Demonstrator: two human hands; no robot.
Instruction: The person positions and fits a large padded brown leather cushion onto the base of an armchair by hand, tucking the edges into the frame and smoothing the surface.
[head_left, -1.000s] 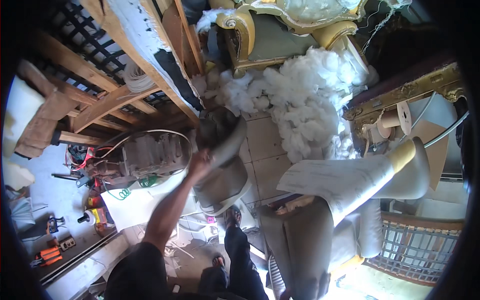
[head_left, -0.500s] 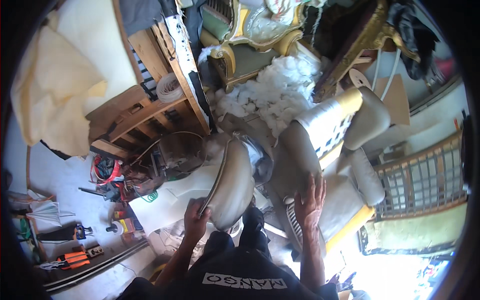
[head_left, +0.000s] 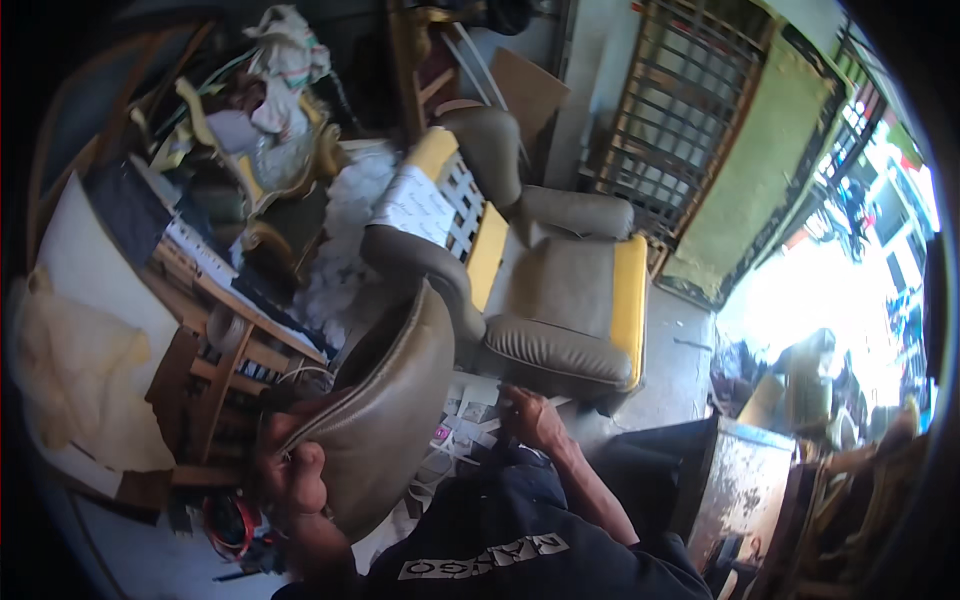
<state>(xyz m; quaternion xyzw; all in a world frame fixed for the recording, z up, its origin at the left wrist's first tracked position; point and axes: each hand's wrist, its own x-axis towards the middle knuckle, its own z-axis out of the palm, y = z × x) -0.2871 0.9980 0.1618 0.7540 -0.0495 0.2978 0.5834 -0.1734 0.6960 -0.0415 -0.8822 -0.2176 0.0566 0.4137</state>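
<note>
Floor (head_left: 678,338) beyond armchair (head_left: 562,288) edge, left hand (head_left: 298,478) gripping cushion (head_left: 395,400) rim, right hand (head_left: 536,420) grip unclear

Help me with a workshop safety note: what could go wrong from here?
1. The brown upholstered panel might slip or twist, since only the left hand appears to grip its edge.
2. The panel's top comes close to the armchair in this view, so a careless swing could scuff the upholstery.
3. Loose pale scraps litter the floor near the right hand and could catch a foot.
</note>
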